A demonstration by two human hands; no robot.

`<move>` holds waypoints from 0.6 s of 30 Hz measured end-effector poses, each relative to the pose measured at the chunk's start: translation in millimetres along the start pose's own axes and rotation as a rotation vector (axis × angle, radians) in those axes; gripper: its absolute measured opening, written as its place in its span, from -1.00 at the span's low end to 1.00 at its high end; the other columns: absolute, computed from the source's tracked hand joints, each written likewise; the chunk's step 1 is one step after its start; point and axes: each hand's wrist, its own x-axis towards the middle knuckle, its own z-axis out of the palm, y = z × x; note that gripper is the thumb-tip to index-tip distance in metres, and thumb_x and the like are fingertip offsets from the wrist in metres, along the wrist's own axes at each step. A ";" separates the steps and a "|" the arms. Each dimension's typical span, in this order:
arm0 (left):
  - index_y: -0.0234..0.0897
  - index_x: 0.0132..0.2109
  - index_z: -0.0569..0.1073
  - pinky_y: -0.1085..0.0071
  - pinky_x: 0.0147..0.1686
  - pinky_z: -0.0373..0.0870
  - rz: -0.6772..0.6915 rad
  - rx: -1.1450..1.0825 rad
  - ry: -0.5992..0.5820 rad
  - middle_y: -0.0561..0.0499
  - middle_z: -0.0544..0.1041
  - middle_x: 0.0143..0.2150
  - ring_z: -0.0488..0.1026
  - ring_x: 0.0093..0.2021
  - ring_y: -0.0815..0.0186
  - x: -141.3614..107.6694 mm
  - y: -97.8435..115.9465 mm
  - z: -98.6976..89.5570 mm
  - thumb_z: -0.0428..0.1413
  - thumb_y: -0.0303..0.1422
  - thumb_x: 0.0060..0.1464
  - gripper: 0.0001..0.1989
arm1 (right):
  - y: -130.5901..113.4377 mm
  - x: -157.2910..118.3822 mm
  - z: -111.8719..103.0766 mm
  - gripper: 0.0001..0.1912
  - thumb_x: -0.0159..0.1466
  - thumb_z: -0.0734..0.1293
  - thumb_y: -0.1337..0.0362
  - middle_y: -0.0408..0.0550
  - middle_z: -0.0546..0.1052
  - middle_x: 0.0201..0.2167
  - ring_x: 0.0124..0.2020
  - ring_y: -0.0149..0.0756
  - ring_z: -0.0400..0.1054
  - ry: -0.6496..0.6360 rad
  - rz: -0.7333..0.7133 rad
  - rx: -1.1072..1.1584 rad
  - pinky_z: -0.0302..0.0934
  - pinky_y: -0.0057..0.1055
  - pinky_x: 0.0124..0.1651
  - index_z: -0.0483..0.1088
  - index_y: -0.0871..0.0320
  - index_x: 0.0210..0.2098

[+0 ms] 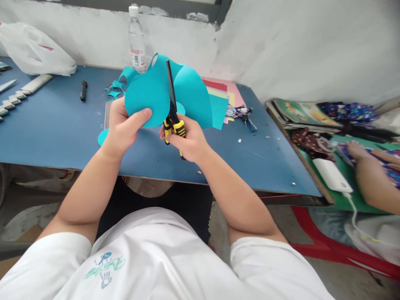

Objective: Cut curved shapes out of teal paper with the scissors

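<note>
Between thumb and fingers, my left hand (pixel 128 125) grips a sheet of turquoise paper (pixel 146 98) with a rounded outline. My right hand (pixel 192 139) is closed round the yellow-and-black handles of a pair of scissors (pixel 171 100). Their dark blades point up and lie at the right edge of the rounded part. More of the turquoise paper curls up behind the blades and spreads to the right. Curled turquoise offcuts (pixel 116 91) lie behind my left hand, and a small turquoise piece (pixel 102 136) rests on the table left of my wrist.
On the blue table (pixel 62 129) are a clear bottle (pixel 136 43), a white plastic bag (pixel 37 48), a black cylinder (pixel 83 91) and a stack of coloured paper (pixel 234 93). At right, another person's hands (pixel 368 156) rest near a white device (pixel 333 175) with a cable.
</note>
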 end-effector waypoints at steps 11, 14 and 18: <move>-0.15 -0.43 0.43 0.31 -0.51 0.08 0.018 -0.039 -0.085 0.08 0.23 -0.49 0.19 -0.52 0.34 3.4 24.5 19.6 0.44 0.15 0.30 -0.40 | 7.9 0.5 -0.8 -0.77 0.28 0.49 0.19 -0.03 0.66 -0.18 -0.22 -0.13 0.54 -0.037 0.005 0.016 0.43 -0.18 -0.15 0.51 0.04 -0.09; -0.16 -0.43 0.44 0.30 -0.48 0.09 0.019 -0.038 -0.062 0.07 0.24 -0.48 0.20 -0.51 0.34 3.2 19.6 16.8 0.46 0.21 0.25 -0.37 | 9.2 1.4 -0.8 -0.72 0.27 0.51 0.16 -0.04 0.67 -0.15 -0.16 -0.14 0.56 -0.041 0.035 0.028 0.45 -0.20 -0.11 0.50 0.04 -0.05; -0.19 -0.41 0.45 0.27 -0.46 0.13 0.057 -0.065 -0.034 0.06 0.28 -0.48 0.22 -0.51 0.36 4.2 12.3 12.3 0.38 0.30 0.29 -0.32 | 8.0 2.0 -0.6 -0.66 0.22 0.51 0.17 -0.06 0.67 -0.17 -0.16 -0.16 0.57 -0.035 0.041 0.046 0.45 -0.21 -0.09 0.50 0.05 -0.04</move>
